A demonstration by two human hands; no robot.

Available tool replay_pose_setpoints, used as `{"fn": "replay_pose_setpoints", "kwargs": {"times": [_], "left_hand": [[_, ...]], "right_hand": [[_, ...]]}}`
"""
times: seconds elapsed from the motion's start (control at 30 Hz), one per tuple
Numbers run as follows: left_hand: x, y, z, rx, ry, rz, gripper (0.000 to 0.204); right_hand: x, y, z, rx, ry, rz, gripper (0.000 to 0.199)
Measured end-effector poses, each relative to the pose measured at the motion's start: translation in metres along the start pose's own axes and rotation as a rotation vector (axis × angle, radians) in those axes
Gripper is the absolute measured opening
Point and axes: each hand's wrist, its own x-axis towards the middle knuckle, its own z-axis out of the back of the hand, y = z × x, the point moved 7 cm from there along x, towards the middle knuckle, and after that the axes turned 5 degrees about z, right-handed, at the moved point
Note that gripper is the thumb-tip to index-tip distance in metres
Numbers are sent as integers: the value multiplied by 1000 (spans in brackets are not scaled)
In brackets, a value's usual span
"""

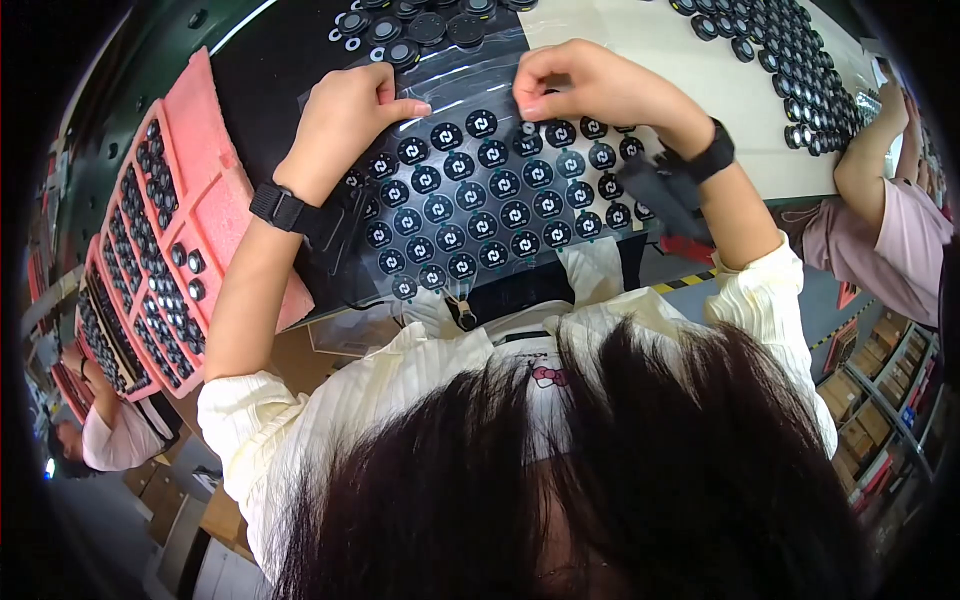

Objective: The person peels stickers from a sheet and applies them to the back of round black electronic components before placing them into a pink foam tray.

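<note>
At left lies a pink foam tray [207, 105] of round black parts; next, the left hand [345, 108], fingers curled, thumb extended at the upper edge of a clear sheet of round black stickers [493, 203], grip unclear. The sheet spreads before the person's torso, the right hand [578, 85] above its top row, thumb and forefinger pinched together, any content hidden; farther right stand clustered round black parts [793, 83].

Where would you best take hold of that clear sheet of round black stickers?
Probably by the bare margin along its far edge, pinched by a hand coming from beyond that edge. The clear sheet of round black stickers looks thin and flat, and stickers crowd its middle, while that strip looks free of them.
</note>
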Motion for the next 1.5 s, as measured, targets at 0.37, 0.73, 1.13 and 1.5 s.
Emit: {"fn": "replay_pose_setpoints", "kwargs": {"times": [0.37, 0.73, 1.13, 1.5], "left_hand": [[-2, -3, 0, -28, -88, -84, 37], [-2, -2, 0, 13, -30, -27, 37], [14, -32, 17, 380, -172, -106, 32], [-44, -77, 48, -1157, -61, -23, 40]], "right_hand": [[-20, -1, 15, 21, -298, 108, 42], [-36, 24, 22, 535, -2, 213, 51], [-39, 41, 41, 575, -484, 171, 73], [-29, 96, 44, 908, -392, 812, 74]]}}
